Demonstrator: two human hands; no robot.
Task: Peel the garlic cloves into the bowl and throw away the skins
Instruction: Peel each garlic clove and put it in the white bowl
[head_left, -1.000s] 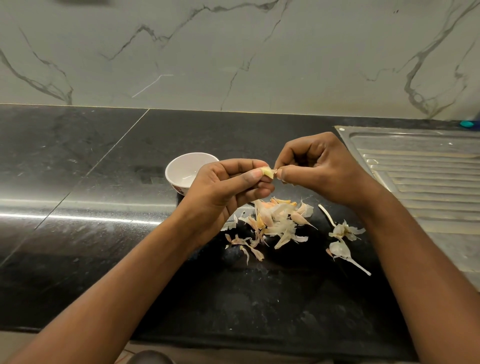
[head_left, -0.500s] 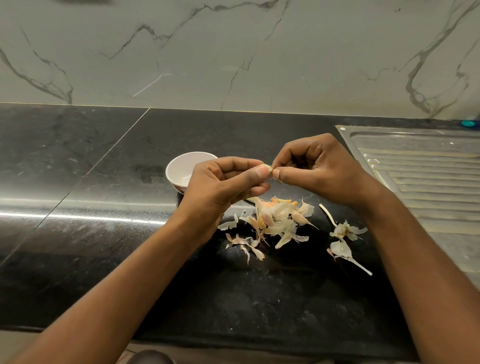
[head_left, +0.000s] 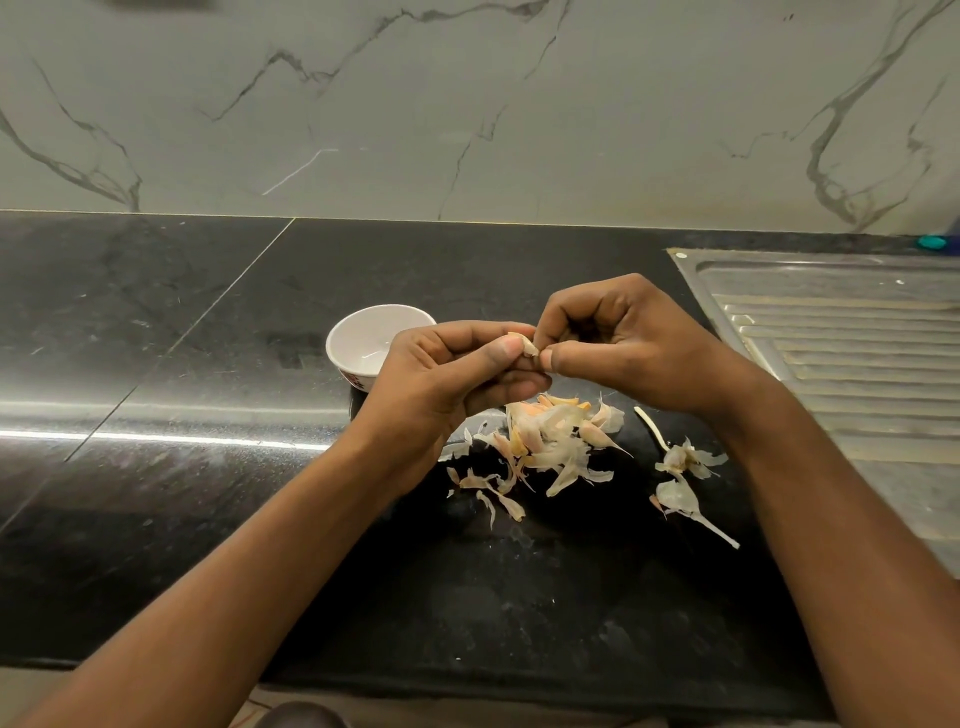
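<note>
Grips a garlic clove in the left hand, fingers curled round it, raised over the black worktop. Pinches the clove's pale tip between thumb and forefinger of the right hand, both hands touching. Hides nearly all of the clove behind fingers; cannot tell how much skin is on it. Covers the white bowl at its right rim with the left hand. Below the hands, a heap of loose skins; just right, a smaller scatter of skins. Far right, steel drainboard, cut off by the frame.
</note>
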